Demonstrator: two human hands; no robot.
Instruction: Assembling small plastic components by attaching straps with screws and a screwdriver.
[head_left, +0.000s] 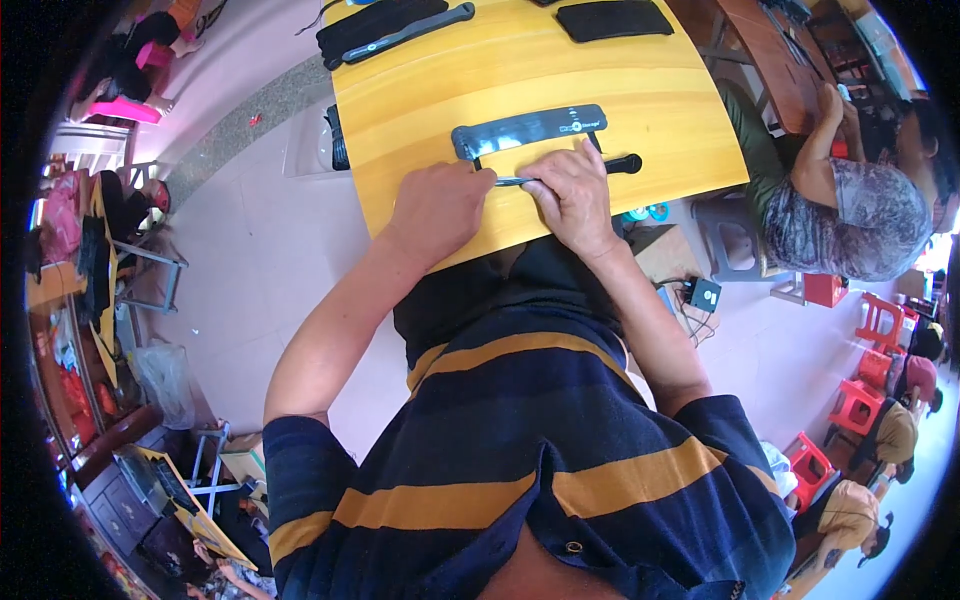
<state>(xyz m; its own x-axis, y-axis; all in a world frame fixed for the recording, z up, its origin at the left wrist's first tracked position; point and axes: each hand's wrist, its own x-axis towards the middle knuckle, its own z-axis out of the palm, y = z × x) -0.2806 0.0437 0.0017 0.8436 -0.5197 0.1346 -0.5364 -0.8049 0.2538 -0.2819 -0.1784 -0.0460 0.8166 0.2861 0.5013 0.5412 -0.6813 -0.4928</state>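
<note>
On the yellow wooden tabletop (540, 70), my left hand (440, 208) is closed in a pinch on the left part of a thin dark strip (510, 181). My right hand (574, 196) has its fingers curled round the same strip, a short way to the right. From beneath the right hand pokes a rounded black end (625, 163); whether it belongs to the strip is hidden by the fingers. Just beyond both hands lies a long, flat, glossy dark piece (528, 131) with rounded ends and pale printing. Two short black legs or tabs come down from it toward my hands.
A similar long dark strip (408, 35) rests against black pieces at the table's far left. Another flat black stack (615, 20) is at the far right. Right of the table sits a person in a patterned top (850, 215). A clear plastic bin (308, 143) stands by the left edge.
</note>
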